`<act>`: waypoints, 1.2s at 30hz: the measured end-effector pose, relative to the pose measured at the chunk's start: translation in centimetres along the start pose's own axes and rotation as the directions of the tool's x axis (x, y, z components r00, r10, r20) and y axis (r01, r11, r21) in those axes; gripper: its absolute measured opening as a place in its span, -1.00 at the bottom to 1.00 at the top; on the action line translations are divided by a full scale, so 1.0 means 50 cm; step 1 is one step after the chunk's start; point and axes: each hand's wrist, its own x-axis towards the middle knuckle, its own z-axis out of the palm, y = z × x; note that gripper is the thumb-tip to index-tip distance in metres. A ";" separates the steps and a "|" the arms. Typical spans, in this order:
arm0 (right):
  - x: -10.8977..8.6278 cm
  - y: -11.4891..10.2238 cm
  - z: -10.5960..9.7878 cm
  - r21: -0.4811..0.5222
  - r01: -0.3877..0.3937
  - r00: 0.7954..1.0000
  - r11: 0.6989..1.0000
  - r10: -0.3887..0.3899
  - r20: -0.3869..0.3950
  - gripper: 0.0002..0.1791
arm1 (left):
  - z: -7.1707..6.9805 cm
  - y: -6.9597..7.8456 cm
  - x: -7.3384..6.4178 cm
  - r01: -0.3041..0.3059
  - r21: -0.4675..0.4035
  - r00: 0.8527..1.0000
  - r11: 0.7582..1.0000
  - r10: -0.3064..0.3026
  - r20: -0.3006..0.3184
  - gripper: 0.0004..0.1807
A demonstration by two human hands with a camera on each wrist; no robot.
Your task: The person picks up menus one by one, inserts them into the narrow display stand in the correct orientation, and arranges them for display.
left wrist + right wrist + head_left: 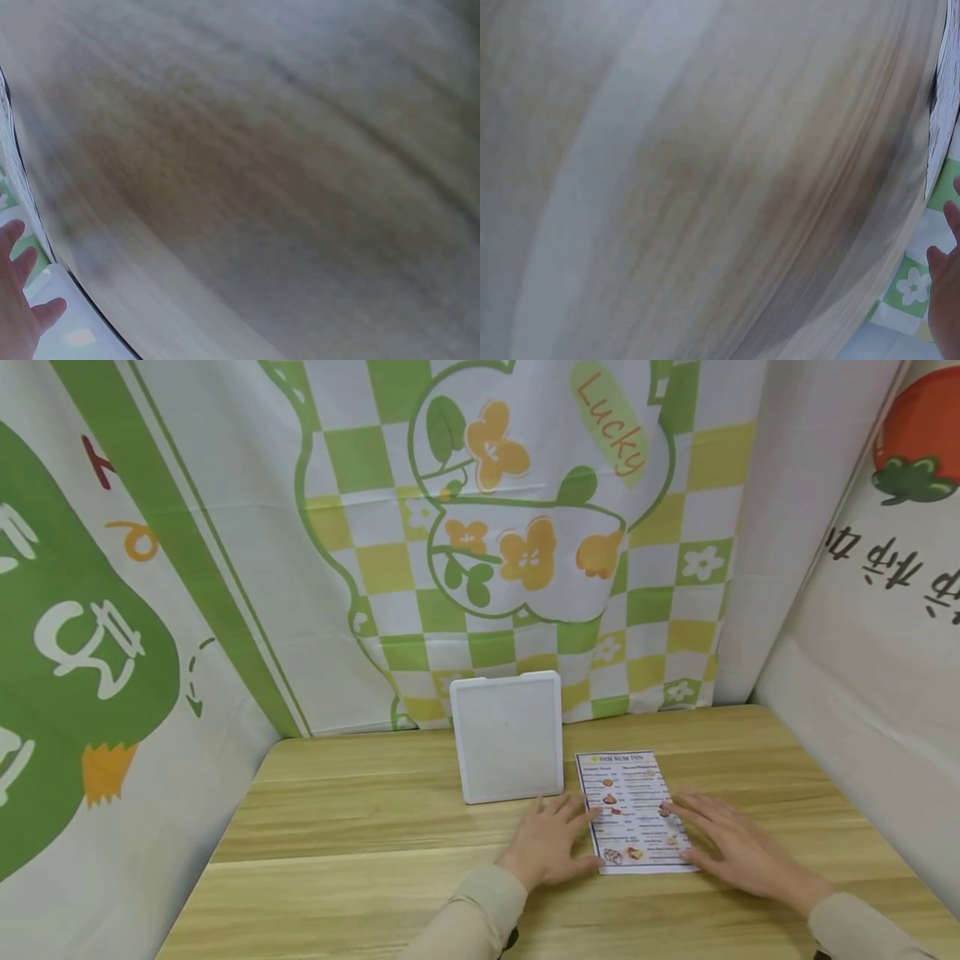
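Observation:
A printed menu sheet headed "DIM SUM INN", with small food pictures, lies flat on the wooden table. On its left side is my left hand, fingers spread and fairly straight, with the tips at the sheet's edge. My right hand mirrors it at the right edge, its fingers extended and thumb near the lower corner. Neither hand curls round the paper. Just beyond the left hand, a white rectangular panel with a raised rim stands tilted back. Both wrist views catch only fingers at their outer borders.
The wooden table reaches back to a curtain with green and yellow checks and flowers. Printed cloth hangs along the left side and the right side. Blurred tabletop fills most of each wrist view.

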 end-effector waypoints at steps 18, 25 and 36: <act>-0.005 0.013 0.018 0.105 -0.010 0.998 0.994 0.003 0.068 -0.20 | 0.013 0.019 0.026 0.054 -0.007 0.995 0.999 -0.053 0.081 -0.16; -0.002 0.011 0.017 0.111 -0.023 0.998 0.993 0.016 0.063 -0.22 | 0.005 0.021 0.027 0.058 -0.005 0.995 0.998 -0.057 0.079 -0.17; 0.007 0.003 0.010 0.140 -0.159 0.980 0.977 0.140 0.138 -0.25 | 0.002 0.023 0.034 0.055 -0.017 0.997 0.998 -0.054 0.053 -0.27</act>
